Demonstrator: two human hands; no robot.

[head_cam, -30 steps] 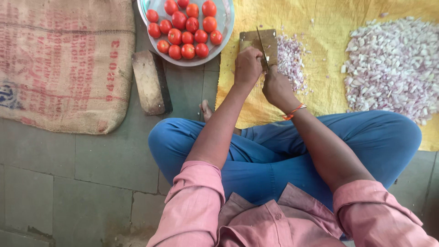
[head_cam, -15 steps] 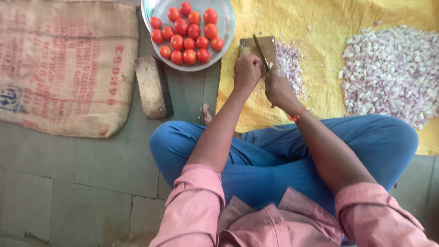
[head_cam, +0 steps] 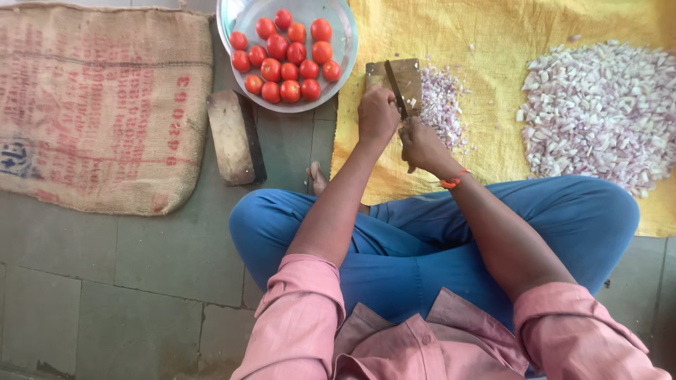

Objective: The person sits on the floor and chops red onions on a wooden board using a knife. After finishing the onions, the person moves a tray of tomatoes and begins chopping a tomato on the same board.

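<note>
Fingers of my right hand are curled tight around the handle of a knife, its blade edge-down on the small wooden board. My left hand is bunched on the board just beside the blade; I cannot tell what it pins. Chopped onion lies right of the board on the yellow cloth, with a bigger heap well apart. Beyond my left hand sits a bowl of tomatoes.

Flat red-printed burlap sack, floor, far left
</note>
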